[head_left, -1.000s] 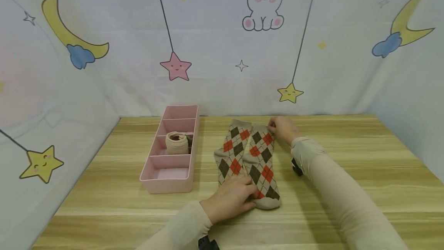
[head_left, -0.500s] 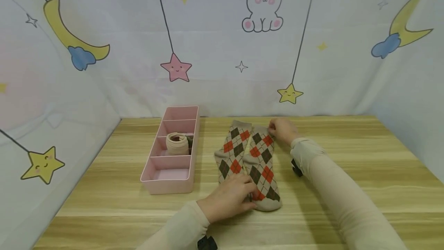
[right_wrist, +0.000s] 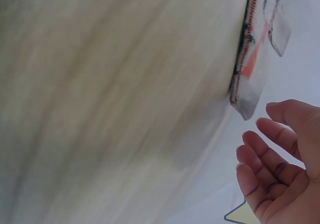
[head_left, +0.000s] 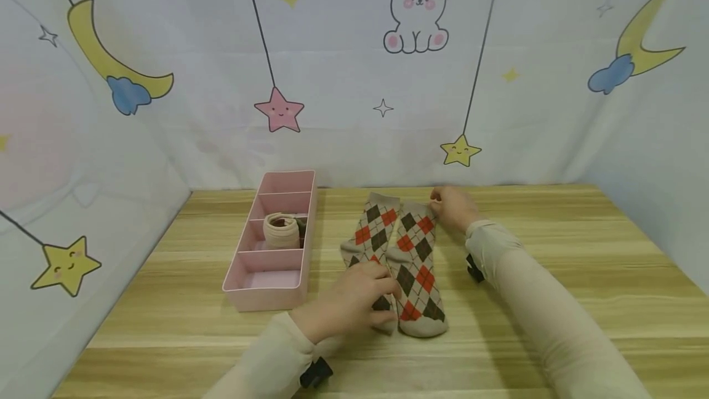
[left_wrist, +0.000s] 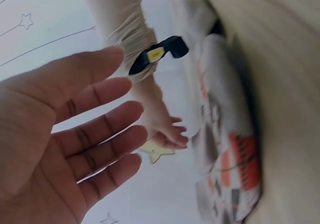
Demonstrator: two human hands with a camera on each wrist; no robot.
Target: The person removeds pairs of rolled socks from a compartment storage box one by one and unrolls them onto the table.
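Observation:
Two beige argyle socks with red and dark diamonds lie flat side by side on the table. My left hand (head_left: pixel 354 300) hovers over the toe half of the left sock (head_left: pixel 378 226), hiding part of it. In the left wrist view its fingers (left_wrist: pixel 112 119) are loosely spread and hold nothing. At the upper right corner of the right sock (head_left: pixel 416 276) is my right hand (head_left: pixel 455 208), beside the cuff. The right wrist view has this hand (right_wrist: pixel 280 169) with relaxed fingers, a small gap separating it from the cuff (right_wrist: pixel 247 96).
Left of the socks stands a pink divided box (head_left: pixel 271 300). A rolled beige sock-like bundle (head_left: pixel 282 234) sits in one of its middle compartments, with something dark beside it. Behind the wooden table (head_left: pixel 554 251) hangs a white printed cloth (head_left: pixel 343 79).
My left hand has lifted off the socks' toe end and shifted left, uncovering the right sock's toe. The right hand stays near the cuff. The socks lie as before.

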